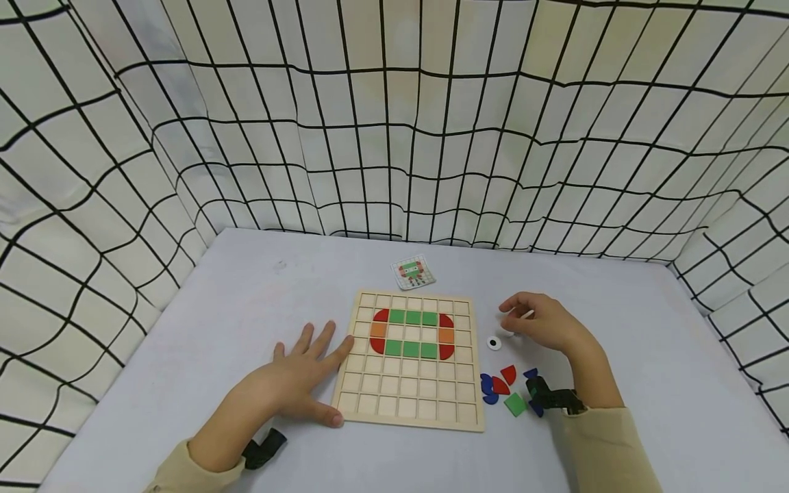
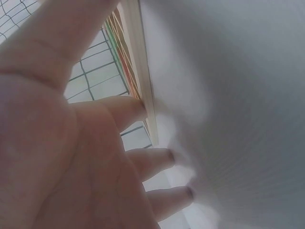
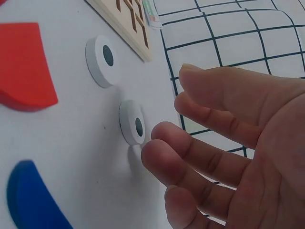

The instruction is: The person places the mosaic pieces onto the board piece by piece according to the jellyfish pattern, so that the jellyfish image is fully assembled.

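Note:
My left hand (image 1: 302, 383) lies spread beside the wooden grid board (image 1: 407, 416), its index fingertip and thumb tip at the board's left edge. On the board, green squares (image 1: 413, 317), orange squares (image 1: 379, 330) and red quarter circles (image 1: 446, 351) form a ring. To the board's right hovers my right hand (image 1: 545, 322), fingers loosely bent with nothing gripped between them. Just off its fingertips in the right wrist view is a white round eye piece (image 3: 131, 123), mostly hidden by the hand in the head view. A second eye piece (image 1: 494, 343) lies nearer the board.
A small pattern card (image 1: 413, 272) lies beyond the board. Below the right hand are loose blue pieces (image 1: 487, 383), red pieces (image 1: 508, 374) and a green square (image 1: 515, 404). A white sheet with black netting (image 1: 401, 137) encloses the table's back and sides.

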Available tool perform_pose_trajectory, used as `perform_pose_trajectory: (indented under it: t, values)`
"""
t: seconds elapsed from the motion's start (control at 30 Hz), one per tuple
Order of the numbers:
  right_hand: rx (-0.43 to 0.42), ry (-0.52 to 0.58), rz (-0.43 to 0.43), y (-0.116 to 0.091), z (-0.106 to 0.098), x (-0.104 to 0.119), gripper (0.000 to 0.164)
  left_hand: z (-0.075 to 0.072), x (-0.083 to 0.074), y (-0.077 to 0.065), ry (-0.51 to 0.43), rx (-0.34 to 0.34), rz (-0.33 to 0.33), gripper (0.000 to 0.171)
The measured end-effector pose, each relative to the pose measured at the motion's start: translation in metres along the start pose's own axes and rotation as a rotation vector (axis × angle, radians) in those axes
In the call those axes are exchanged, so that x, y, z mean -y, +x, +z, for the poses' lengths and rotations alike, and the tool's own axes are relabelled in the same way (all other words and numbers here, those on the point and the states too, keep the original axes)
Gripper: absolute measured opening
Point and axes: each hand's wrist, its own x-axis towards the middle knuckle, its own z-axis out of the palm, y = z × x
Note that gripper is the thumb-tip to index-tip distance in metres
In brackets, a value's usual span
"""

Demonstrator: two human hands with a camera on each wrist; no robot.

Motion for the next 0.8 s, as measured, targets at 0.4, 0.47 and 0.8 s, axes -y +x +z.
perform_pose_trajectory:
  t: [0.4, 0.47, 0.8]
  values:
    - [0.03, -0.013, 0.047, 0.002, 0.002, -0.003, 0.028, 0.001, 0.001, 0.0, -0.001, -0.007, 0.002, 0.121]
    - [0.03, -0.015, 0.045, 0.003, 0.004, -0.003, 0.027, 0.002, 0.001, 0.0, 0.002, -0.007, 0.0, 0.121]
    - [0.024, -0.073, 0.057, 0.005, 0.015, 0.0, 0.022, 0.002, 0.002, 0.001, 0.013, -0.01, 0.005, 0.121]
